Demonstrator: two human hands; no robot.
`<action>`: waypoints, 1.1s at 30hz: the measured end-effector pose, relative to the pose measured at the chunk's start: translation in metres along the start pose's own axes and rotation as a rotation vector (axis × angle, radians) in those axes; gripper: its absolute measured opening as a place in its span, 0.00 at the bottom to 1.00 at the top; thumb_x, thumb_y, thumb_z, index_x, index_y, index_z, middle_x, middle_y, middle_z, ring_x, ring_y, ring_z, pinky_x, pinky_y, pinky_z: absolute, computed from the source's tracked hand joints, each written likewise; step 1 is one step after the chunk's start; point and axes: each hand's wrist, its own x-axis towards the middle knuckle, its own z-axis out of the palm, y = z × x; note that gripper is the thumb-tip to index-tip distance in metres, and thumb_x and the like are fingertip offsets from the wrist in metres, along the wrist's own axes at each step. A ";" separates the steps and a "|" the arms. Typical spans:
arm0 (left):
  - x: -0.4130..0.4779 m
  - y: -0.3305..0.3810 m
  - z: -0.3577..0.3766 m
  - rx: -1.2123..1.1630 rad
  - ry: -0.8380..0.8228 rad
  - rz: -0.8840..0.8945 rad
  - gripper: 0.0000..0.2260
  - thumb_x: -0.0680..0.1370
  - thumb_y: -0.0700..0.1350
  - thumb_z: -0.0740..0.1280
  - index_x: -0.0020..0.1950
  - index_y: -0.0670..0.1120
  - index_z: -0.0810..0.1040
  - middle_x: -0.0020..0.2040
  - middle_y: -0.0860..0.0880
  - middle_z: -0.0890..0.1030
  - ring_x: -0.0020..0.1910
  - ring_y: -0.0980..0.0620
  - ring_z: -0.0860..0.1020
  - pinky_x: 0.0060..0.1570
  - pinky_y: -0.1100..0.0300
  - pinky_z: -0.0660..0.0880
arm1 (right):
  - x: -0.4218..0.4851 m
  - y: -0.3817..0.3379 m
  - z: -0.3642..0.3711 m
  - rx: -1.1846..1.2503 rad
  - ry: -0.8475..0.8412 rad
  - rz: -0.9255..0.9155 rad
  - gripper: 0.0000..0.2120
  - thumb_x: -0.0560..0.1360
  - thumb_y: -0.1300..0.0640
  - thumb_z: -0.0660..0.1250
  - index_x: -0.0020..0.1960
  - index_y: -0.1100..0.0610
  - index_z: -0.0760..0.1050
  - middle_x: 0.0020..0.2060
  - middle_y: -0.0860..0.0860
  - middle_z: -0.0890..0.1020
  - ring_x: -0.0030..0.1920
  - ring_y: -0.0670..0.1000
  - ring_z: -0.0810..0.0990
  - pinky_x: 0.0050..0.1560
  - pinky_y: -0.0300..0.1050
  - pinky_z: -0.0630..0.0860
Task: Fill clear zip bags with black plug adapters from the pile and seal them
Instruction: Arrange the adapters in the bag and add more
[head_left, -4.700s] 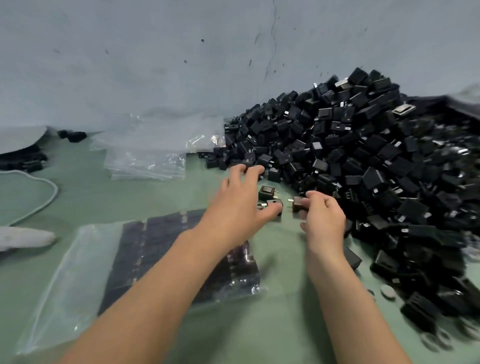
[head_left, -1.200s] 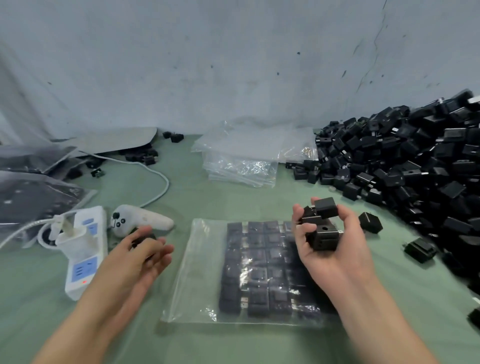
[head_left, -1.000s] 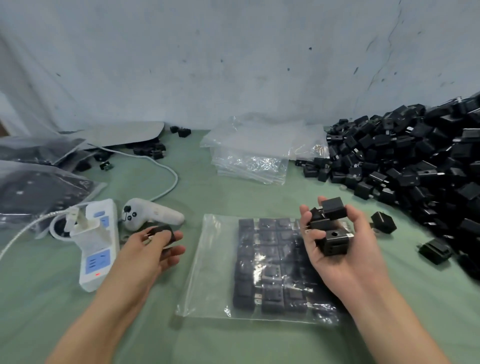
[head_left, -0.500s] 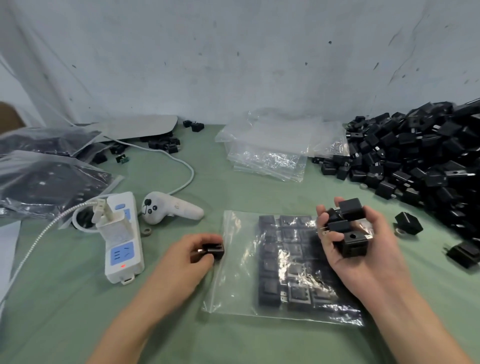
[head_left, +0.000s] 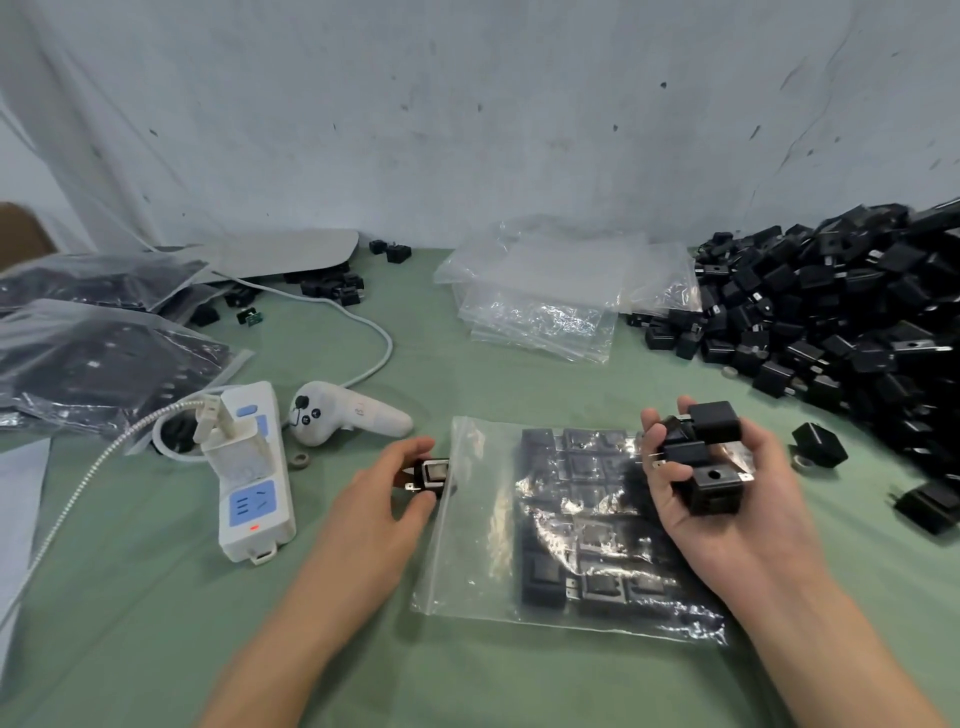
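Our left hand (head_left: 384, 499) pinches one adapter (head_left: 434, 473) between thumb and fingers (head_left: 413, 448), touching the bag's 9 o'clock edge, which looks like its mouth. The bag (head_left: 478, 545) lies flat on the table (head_left: 467, 374), its right part tiled with rows of adapters. Our right hand (head_left: 727, 499), palm up over the bag's 2 o'clock corner, cups a small stack (head_left: 711, 483) in curled fingers. The pile (head_left: 841, 322) sits at 2 o'clock from the bag and the spare bags (head_left: 545, 301) at 12.

The adapters look hard, light and smooth, with prongs that may snag, so we judge a grip across the flat sides best. The bag seems thin, limp and slippery, so its lip wants holding open.
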 end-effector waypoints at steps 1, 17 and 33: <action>0.001 0.001 0.000 -0.049 0.005 -0.011 0.20 0.78 0.42 0.68 0.61 0.66 0.72 0.55 0.69 0.79 0.51 0.64 0.77 0.48 0.74 0.69 | 0.000 0.000 0.000 0.002 -0.001 0.002 0.14 0.78 0.51 0.65 0.59 0.55 0.80 0.59 0.59 0.82 0.43 0.52 0.83 0.30 0.37 0.76; 0.003 0.009 -0.003 -0.451 0.088 -0.293 0.12 0.81 0.36 0.62 0.58 0.52 0.77 0.49 0.47 0.83 0.41 0.53 0.83 0.47 0.58 0.81 | 0.001 0.000 0.000 0.016 0.005 0.005 0.15 0.76 0.51 0.66 0.60 0.55 0.80 0.59 0.58 0.82 0.44 0.53 0.83 0.32 0.38 0.77; 0.015 0.022 -0.003 -0.614 -0.253 -0.454 0.11 0.82 0.48 0.64 0.50 0.40 0.79 0.39 0.43 0.84 0.35 0.47 0.83 0.34 0.59 0.80 | 0.000 0.000 -0.001 0.011 -0.005 0.008 0.14 0.75 0.52 0.66 0.59 0.56 0.80 0.59 0.58 0.82 0.44 0.53 0.83 0.33 0.38 0.77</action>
